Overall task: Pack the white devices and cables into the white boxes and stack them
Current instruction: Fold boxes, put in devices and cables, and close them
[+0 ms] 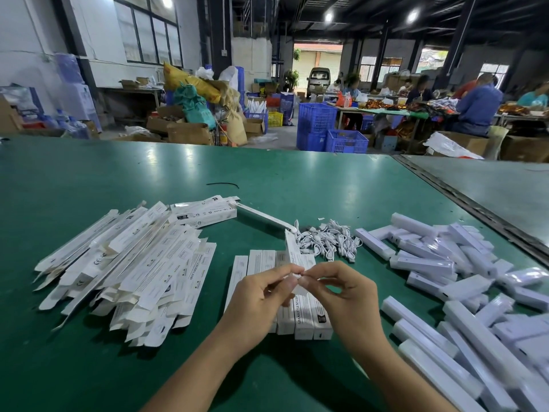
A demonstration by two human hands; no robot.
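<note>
the left hand (261, 295) and the right hand (344, 292) meet fingertip to fingertip low over the table, fingers curled. both pinch the near end of one white box (292, 251), whose far end tilts up and away from the person. which flap each thumb has is too blurred to tell, but this looks like the end tuck being closed. to do it well, i'd steady the box body with the left hand, fold the small side tabs in first, then slide the tongue in square so it doesn't crease or spring back. it's also worth checking that nothing pokes out at the opening, though the inside isn't visible here. directly under the hands, touching one another side by side, lies a row of closed boxes (303, 322), the natural place to set this one. just beyond the hands sits the tangle of white cables (326, 239), near the raised end of the held box. to the right, within easy reach of the right hand, is the heap of white devices (445, 263) in clear sleeves. to the left, beside the left hand, the flat unfolded boxes (133, 263) are fanned out on the green table (297, 173).
</note>
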